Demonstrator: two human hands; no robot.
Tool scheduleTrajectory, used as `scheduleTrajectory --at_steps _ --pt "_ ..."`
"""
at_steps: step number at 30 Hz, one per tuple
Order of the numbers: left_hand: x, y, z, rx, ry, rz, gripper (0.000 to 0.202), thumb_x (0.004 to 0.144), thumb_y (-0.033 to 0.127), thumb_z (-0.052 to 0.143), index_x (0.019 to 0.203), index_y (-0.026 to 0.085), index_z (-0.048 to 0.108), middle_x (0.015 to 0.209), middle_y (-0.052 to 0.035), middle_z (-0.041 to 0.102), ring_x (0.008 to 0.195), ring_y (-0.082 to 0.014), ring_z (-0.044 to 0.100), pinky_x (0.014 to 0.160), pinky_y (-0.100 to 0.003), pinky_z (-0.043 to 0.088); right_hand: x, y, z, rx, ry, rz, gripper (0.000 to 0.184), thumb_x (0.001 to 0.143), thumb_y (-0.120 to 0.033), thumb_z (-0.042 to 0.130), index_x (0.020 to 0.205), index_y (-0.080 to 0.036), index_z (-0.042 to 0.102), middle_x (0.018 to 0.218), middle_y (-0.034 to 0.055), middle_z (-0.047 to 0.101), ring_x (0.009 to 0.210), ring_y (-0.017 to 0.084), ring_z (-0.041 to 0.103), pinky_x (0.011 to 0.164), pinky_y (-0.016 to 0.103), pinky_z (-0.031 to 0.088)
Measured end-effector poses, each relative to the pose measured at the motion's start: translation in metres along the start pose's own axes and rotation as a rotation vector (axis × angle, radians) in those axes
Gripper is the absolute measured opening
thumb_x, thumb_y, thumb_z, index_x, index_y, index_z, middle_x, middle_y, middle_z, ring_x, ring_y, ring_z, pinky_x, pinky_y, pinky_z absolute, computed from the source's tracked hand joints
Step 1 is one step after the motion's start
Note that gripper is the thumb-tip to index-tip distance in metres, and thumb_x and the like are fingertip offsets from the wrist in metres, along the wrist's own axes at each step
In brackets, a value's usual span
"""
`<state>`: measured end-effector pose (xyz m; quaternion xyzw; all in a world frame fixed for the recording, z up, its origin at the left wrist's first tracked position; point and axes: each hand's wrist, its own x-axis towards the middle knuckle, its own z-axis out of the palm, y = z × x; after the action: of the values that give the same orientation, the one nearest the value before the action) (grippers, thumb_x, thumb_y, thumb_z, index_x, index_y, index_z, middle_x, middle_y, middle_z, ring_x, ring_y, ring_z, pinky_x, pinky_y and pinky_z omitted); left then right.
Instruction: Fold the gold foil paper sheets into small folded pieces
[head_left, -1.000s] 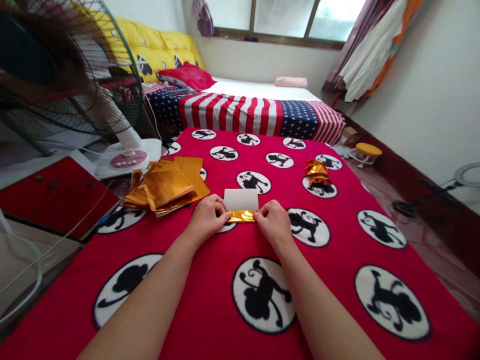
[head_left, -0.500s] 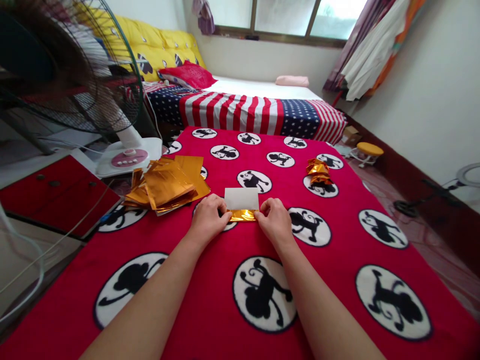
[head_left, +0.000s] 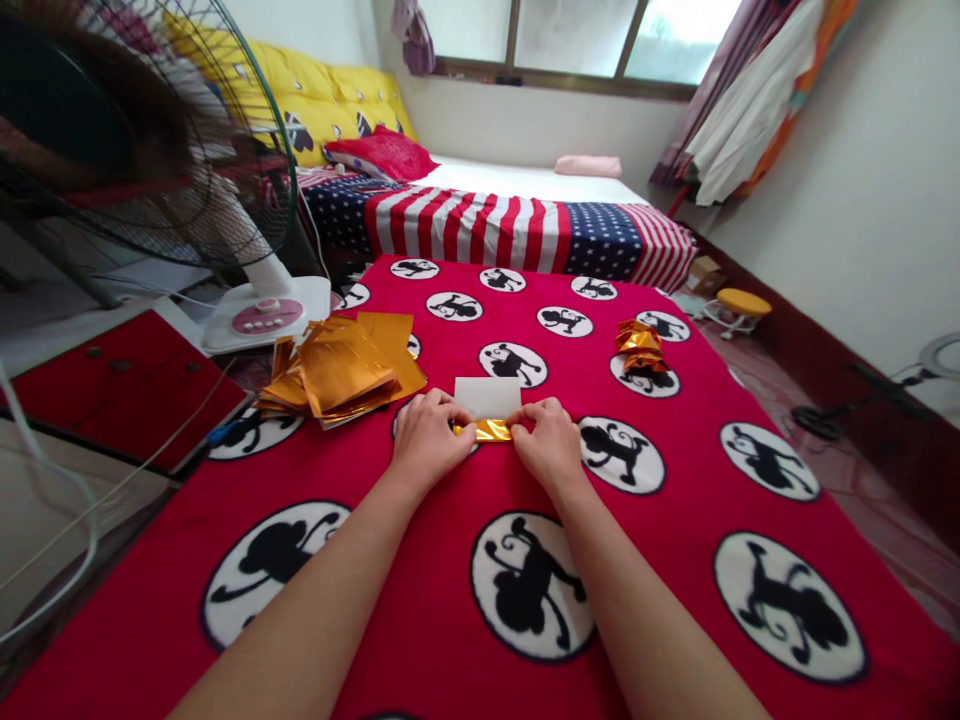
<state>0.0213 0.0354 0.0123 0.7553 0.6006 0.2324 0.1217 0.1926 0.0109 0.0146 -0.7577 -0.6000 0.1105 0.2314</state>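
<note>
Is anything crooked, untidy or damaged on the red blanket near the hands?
The gold sheet stack beside the left hand is fanned out, edges askew. The folded sheet pinched between it and the right hand lies straight. Nothing looks torn or spilled.

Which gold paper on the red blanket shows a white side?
The sheet between the left hand and right hand: its far half is white. The pile and the folded pieces show only gold.

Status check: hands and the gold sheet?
Left hand, right hand: both pinching near fold of gold sheet. White side up, on red blanket. Gold stack apart left, folded pieces apart right.
</note>
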Motion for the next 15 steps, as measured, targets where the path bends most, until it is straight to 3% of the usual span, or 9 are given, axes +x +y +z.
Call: scheduleTrajectory --at_steps 2,6,15 --pt "-0.001 0.005 -0.001 0.023 -0.005 -0.028 0.020 0.074 0.046 0.069 0.076 0.028 0.075 0.100 -0.0031 0.064 0.098 -0.0239 0.057 0.089 -0.037 0.043 -0.003 -0.005 0.000 -0.030 0.007 0.014 0.014 0.078 -0.030 0.062 0.081 -0.026 0.074 0.098 0.0060 0.060 0.098 0.025 0.057 0.081 0.035 0.039" --pt "-0.002 0.007 -0.003 0.032 -0.035 -0.028 0.026 0.070 0.053 0.072 0.078 0.028 0.075 0.103 -0.0032 0.063 0.102 -0.0257 0.056 0.091 -0.040 0.042 -0.009 -0.010 0.003 -0.064 0.029 0.003 0.028 0.074 -0.048 0.067 0.086 -0.023 0.072 0.102 0.0075 0.059 0.102 0.027 0.054 0.087 0.038 0.039" --pt "0.000 0.001 -0.004 0.012 -0.099 -0.020 0.025 0.069 0.049 0.074 0.083 0.029 0.076 0.107 -0.0034 0.063 0.104 -0.0263 0.056 0.093 -0.040 0.043 -0.010 -0.007 0.003 -0.067 0.003 -0.006 0.031 0.072 -0.046 0.070 0.092 -0.023 0.071 0.107 0.0083 0.057 0.105 0.029 0.052 0.090 0.041 0.038"
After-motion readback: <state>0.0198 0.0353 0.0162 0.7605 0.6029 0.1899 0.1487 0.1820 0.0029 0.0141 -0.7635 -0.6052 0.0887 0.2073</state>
